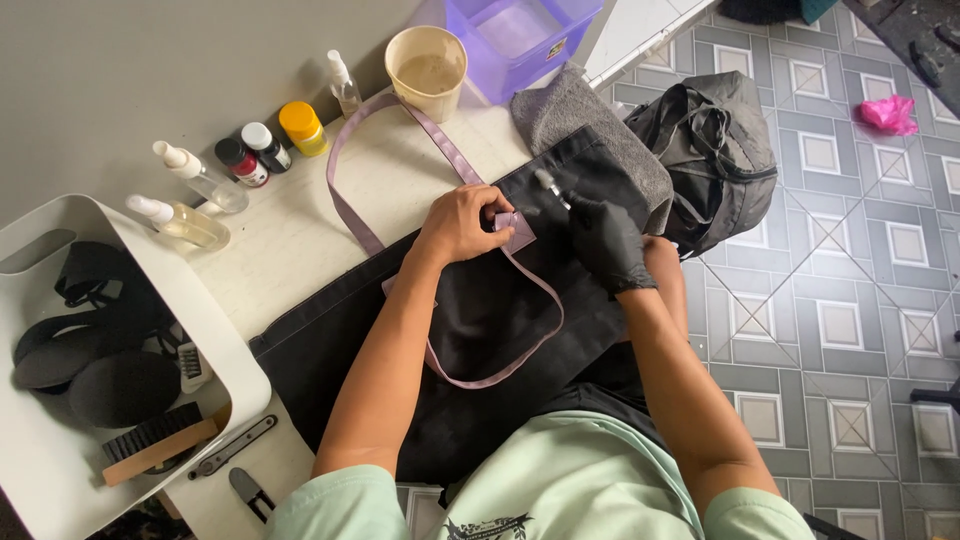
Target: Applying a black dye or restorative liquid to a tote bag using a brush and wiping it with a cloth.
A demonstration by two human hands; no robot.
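Observation:
My bare left hand [462, 224] presses on a small lilac patch [517, 230] of a black bag [480, 310] that lies across the white table [290, 240]. The bag's lilac strap [345, 190] loops over the table and back across the black fabric. My right hand [605, 240] wears a black glove and grips a small brush or applicator [550, 186], its pale tip just above the patch.
Spray bottles [190, 222], small paint jars [255, 150] and a yellow-capped jar [303, 127] stand at the table's back. A beige cup [428, 70], purple bin [520, 35], grey towel [590, 125], black backpack [715, 150]. A white tray [225, 345] at left holds brushes.

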